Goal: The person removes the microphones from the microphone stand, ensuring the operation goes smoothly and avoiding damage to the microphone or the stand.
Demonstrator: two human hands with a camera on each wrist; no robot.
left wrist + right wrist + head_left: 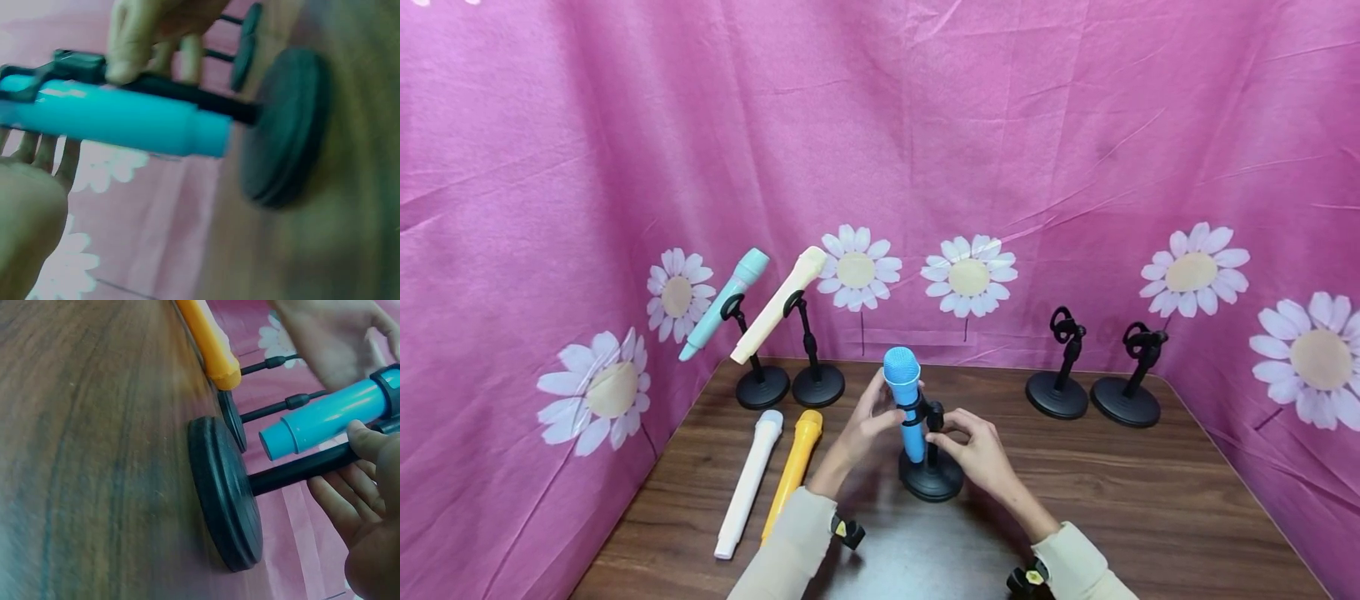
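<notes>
A blue microphone (912, 437) sits in the ring clip of a black desk stand (931, 483), its mesh head up and slightly tilted. My left hand (867, 423) holds the microphone around its upper body, thumb in front and fingers behind. On the other side, my right hand (981, 454) pinches the stand's post just under the clip. The right wrist view shows the thumb and fingers of that hand (375, 506) on the post, beside the microphone's lower end (281, 440). In the left wrist view, the round base (284, 128) appears blurred on the table.
Left of my hands lie a white microphone (749, 483) and a yellow microphone (793, 467). Behind them, a mint microphone (722, 304) and a cream microphone (778, 307) rest in stands. Two stands without microphones (1057, 394) (1125, 402) are at the back right. A pink curtain (925, 167) surrounds the table.
</notes>
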